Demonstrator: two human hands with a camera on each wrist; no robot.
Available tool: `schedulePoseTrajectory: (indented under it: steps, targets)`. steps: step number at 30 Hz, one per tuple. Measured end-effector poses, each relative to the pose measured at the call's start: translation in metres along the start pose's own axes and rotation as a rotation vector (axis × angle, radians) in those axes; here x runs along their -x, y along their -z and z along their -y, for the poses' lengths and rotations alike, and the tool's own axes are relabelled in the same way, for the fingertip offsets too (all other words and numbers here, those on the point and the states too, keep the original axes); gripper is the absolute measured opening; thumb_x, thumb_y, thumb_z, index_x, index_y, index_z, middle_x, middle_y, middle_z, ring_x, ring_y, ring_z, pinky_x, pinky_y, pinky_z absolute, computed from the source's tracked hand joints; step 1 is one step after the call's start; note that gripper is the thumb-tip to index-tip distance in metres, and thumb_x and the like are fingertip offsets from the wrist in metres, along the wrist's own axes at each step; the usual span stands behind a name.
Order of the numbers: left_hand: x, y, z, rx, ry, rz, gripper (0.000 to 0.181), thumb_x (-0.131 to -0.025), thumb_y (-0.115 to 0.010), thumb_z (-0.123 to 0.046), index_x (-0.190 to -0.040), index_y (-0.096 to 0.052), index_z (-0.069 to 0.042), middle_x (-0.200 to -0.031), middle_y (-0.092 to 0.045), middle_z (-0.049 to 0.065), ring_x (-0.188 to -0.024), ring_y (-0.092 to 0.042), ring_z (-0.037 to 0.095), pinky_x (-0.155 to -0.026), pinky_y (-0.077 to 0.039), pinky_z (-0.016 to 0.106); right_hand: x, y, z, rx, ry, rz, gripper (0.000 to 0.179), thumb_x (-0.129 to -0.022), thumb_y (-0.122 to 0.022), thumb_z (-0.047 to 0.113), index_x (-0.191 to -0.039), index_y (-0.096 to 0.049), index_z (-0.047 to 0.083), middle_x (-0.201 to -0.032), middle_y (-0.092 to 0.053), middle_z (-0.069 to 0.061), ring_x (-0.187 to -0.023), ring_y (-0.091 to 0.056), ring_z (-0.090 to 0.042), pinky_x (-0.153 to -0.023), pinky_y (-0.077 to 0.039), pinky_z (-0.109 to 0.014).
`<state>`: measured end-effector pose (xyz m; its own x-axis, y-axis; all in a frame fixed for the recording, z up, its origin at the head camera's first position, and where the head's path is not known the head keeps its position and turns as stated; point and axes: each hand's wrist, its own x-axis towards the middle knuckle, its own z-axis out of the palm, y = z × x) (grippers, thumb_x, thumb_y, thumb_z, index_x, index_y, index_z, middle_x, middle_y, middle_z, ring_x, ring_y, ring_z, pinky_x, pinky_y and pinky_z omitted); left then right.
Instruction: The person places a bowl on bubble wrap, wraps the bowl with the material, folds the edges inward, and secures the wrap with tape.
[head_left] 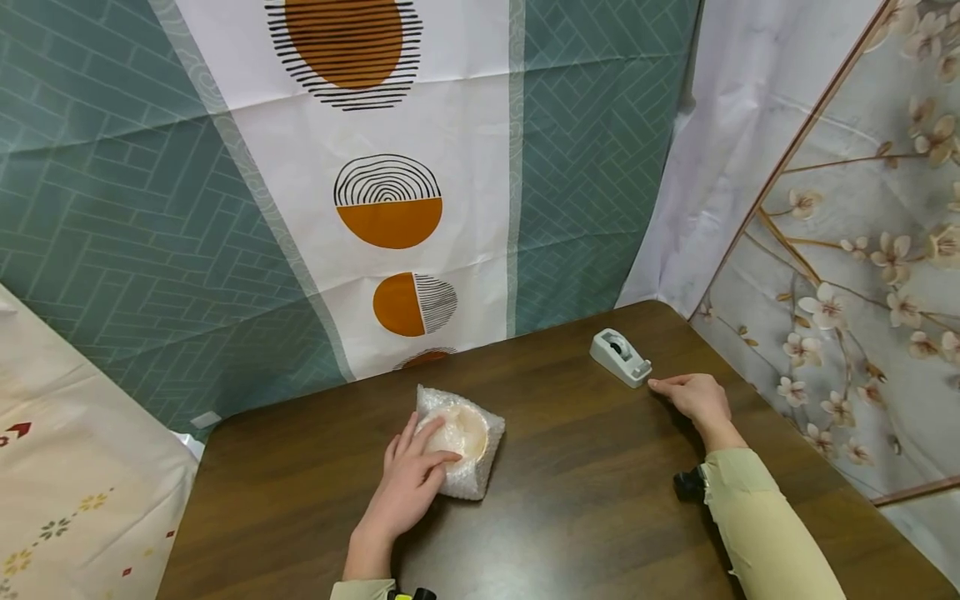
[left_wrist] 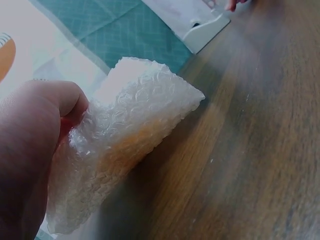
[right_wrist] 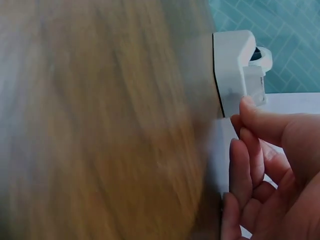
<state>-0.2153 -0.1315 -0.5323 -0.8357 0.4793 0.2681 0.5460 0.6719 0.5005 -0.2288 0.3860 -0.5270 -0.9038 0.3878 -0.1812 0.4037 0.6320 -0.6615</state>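
A bundle of bubble wrap [head_left: 480, 475] around a round, pale orange-tinted thing lies on the table. My left hand [head_left: 405, 492] rests across its top and left side, fingers spread and pressing the wrap; in the left wrist view, the bent thumb or finger [left_wrist: 72, 97] touches the plastic [left_wrist: 145, 107]. Further right stands a white tape dispenser [head_left: 618, 357] with a roll in it. At its cutter end, my right hand [head_left: 696, 398] pinches with thumb and forefinger, right against the dispenser [right_wrist: 231, 65]. The clear tape between those fingertips hardly shows.
The dark wooden table [head_left: 570, 500] has its back edge along a green and white patterned cloth [head_left: 592, 208]. A flowered cloth [head_left: 825, 350] hangs close by the table's right edge. Another pale cloth [head_left: 75, 467] is at the left.
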Motion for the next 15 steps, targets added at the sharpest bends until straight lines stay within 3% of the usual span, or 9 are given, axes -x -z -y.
schedulePoseTrajectory:
  steps: [3, 10, 15]
  targets:
    - [0.002, 0.001, 0.001, -0.001, -0.002, -0.005, 0.031, -0.103, -0.058, -0.013, -0.111, -0.085, -0.028, -0.167, -0.044, 0.002, -0.163, -0.013, 0.041, -0.117, -0.016, 0.077, -0.003, -0.005, 0.004, 0.057, -0.028, 0.009, 0.057, -0.098, -0.068, 0.061, -0.125, -0.081, 0.013, -0.148, -0.056, -0.031, -0.124, -0.056, -0.056, -0.093, -0.051, -0.058]
    - [0.001, 0.003, 0.002, 0.009, -0.003, 0.006, 0.032, -0.105, -0.057, -0.015, -0.113, -0.084, -0.029, -0.168, -0.043, 0.000, -0.163, -0.011, 0.041, -0.117, -0.015, 0.077, -0.005, -0.012, 0.010, 0.041, -0.144, -0.034, 0.049, -0.098, -0.072, 0.056, -0.120, -0.083, 0.015, -0.146, -0.057, -0.032, -0.116, -0.060, -0.054, -0.081, -0.054, -0.054]
    - [0.000, 0.000, 0.002, -0.001, -0.009, 0.001, 0.032, -0.104, -0.058, -0.014, -0.112, -0.085, -0.029, -0.167, -0.043, 0.001, -0.162, -0.014, 0.044, -0.117, -0.016, 0.077, -0.006, -0.011, 0.010, 0.046, -0.148, -0.055, 0.042, -0.099, -0.072, 0.050, -0.115, -0.085, 0.014, -0.143, -0.059, -0.033, -0.117, -0.060, -0.054, -0.081, -0.053, -0.055]
